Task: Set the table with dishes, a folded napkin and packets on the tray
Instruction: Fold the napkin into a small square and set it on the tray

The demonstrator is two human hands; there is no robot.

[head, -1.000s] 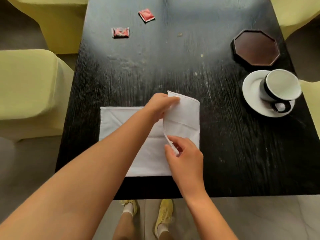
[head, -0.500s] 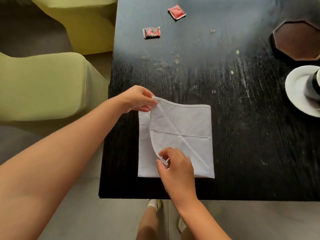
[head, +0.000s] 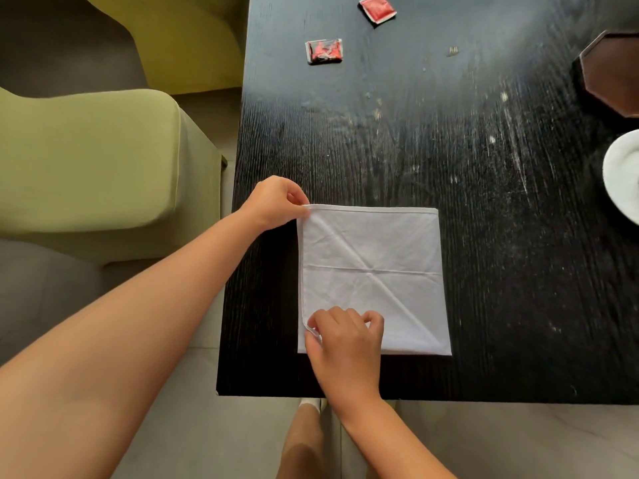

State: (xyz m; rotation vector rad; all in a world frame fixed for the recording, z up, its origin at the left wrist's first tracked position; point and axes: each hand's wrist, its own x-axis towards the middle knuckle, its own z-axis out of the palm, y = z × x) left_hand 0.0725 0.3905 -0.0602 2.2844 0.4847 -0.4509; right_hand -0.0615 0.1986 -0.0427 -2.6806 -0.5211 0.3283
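Observation:
A white cloth napkin [head: 377, 271] lies folded in half, flat on the black table [head: 449, 150] near its front left corner. My left hand [head: 276, 202] pinches the napkin's far left corner. My right hand [head: 345, 344] pinches the near left corner with curled fingers. Two red packets lie at the far side: one [head: 324, 51] with a dark print, the other [head: 377, 9] plain red, farther back. A dark octagonal tray [head: 612, 74] sits at the right edge. Just below it shows part of a white saucer [head: 622, 174].
Green upholstered chairs [head: 90, 160] stand to the left of the table and behind it. The table's front edge runs just below the napkin. My legs and a pale tiled floor [head: 518, 440] show beneath.
Both hands carried the napkin's right half over to the left, so it now lies folded flat. The view shifted left, cutting the cup out of frame.

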